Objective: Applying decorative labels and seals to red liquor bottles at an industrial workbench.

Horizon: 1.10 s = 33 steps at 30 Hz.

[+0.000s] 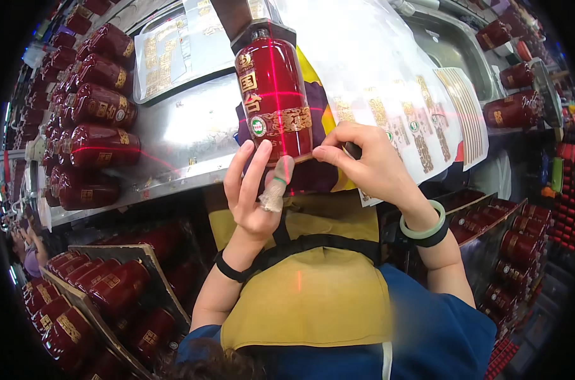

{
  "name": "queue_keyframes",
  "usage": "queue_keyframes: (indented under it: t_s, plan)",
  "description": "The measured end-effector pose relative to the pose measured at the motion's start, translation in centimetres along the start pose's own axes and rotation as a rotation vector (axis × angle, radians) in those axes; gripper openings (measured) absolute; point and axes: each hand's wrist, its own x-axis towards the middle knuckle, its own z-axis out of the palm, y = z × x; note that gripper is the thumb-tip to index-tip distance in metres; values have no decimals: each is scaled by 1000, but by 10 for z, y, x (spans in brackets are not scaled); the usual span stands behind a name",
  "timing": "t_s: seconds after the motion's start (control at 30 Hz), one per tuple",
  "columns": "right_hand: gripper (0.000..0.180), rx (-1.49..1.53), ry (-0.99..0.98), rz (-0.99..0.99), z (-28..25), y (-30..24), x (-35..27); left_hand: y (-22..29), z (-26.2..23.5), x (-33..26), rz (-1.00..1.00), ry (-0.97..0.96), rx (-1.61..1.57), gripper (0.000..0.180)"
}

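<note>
A glossy dark red bottle (pixel 276 79) with gold lettering and a gold ornamental band lies in front of me, its neck at the far end against a metal holder (pixel 265 39). Red laser lines cross it. My left hand (pixel 257 196) is at the near end of the bottle, index and middle fingers stretched along its left edge; the thumb, in a finger cot (pixel 275 193), presses at the base. On the right side of the base, my right hand (pixel 371 157) pinches the end of a thin gold strip (pixel 304 156), thumb against index finger. Part of the strip is hidden.
Several red bottles (pixel 101 104) lie stacked on the left of the metal table (pixel 173 136). A tray of gold decals (pixel 164 57) is behind them. Decal sheets (pixel 417 120) and a striped gold sheet (pixel 466 120) lie right. Wooden-sided crates (pixel 154 266) of bottles flank me below.
</note>
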Motion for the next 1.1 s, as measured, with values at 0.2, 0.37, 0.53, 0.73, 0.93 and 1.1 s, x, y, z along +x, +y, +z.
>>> queue_keyframes:
  t_s: [0.2,0.37,0.53,0.73,0.93,1.1]
  plan:
    - [22,21,14,-35,4,2,0,-4,-1,8,1,-78,-129,27]
    - [22,14,-34,33,1,-7,-1,-15,-3,-7,-59,-4,-153,30]
    - [21,17,-28,32,-3,-7,-1,-9,-8,-4,-10,-78,-82,35]
    - [20,-10,-23,-4,0,-1,0,1,-2,6,40,-38,-16,31]
    - [22,17,-27,42,1,-11,-1,-12,0,-3,-68,4,-165,31]
    - [22,12,-13,17,1,-4,-1,-12,-4,-7,-97,-30,-166,38]
